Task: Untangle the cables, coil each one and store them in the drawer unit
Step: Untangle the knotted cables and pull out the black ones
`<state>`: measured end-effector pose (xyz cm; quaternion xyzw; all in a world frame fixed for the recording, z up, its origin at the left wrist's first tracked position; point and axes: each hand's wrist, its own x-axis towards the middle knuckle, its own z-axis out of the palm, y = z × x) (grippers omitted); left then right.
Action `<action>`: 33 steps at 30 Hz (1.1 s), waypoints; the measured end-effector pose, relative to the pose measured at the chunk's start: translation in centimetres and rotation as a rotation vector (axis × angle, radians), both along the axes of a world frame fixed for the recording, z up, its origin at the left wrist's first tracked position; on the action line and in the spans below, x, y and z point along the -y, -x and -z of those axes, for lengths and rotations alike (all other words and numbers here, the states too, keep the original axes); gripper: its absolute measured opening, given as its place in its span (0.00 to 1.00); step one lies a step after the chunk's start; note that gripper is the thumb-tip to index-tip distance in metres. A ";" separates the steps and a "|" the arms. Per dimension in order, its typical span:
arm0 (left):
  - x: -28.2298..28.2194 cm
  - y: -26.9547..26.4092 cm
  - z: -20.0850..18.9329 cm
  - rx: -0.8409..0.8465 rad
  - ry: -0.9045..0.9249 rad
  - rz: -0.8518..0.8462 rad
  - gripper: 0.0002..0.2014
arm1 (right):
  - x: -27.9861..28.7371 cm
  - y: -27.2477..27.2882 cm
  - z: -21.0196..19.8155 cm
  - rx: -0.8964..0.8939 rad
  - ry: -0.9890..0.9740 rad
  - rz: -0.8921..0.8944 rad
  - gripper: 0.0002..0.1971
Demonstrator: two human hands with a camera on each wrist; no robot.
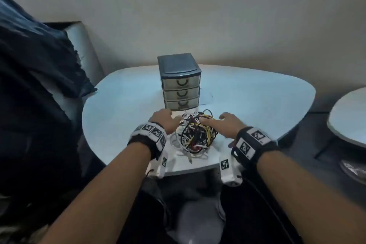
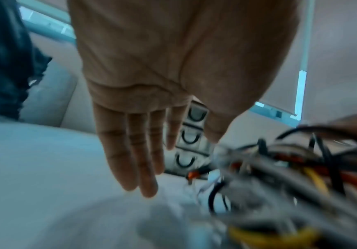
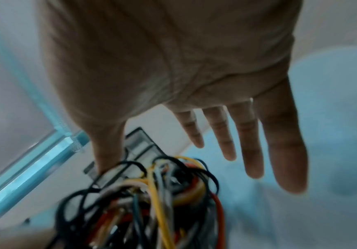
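I saw the cables in one black, white, yellow and red tangle on the pale counter, just before the three-drawer unit. My left hand and right hand flanked the tangle, fingers straight, gripping nothing. A beige wall stood behind the unit.

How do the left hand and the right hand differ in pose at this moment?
The left hand sits at the left edge of the cable tangle, just in front of the drawer unit; the right hand sits at the tangle's right side, farther from the unit. The left hand's fingers are close together; the right hand's are spread, its thumb reaching over the cables. Both are open, palm down, gripping nothing.
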<state>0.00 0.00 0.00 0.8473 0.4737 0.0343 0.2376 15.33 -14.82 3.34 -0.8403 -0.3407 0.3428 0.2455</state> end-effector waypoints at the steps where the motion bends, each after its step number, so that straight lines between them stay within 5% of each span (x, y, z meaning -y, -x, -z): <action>1: 0.1 0.0 0.7 -0.041 0.042 -0.053 0.30 | 0.1 -0.1 0.6 -0.102 -0.008 0.061 0.53; 5: -0.5 -0.7 2.9 0.187 0.373 -0.202 0.34 | -0.4 -0.9 2.4 -0.464 -0.143 0.172 0.39; 13: -3.6 -5.2 2.3 0.553 0.756 -0.139 0.28 | -7.2 -4.3 6.0 -0.623 -0.429 0.156 0.23; 22: -1.6 -2.0 4.1 0.870 0.794 -0.061 0.21 | -5.1 -5.0 9.6 -0.951 -0.687 0.116 0.26; 27: -0.4 -1.3 4.2 0.806 0.715 -0.045 0.32 | -4.3 -4.3 10.1 -0.909 -0.711 0.027 0.30; 33: 0.6 0.0 2.4 0.834 0.816 -0.073 0.31 | -4.0 -2.3 9.4 -0.807 -0.765 -0.047 0.37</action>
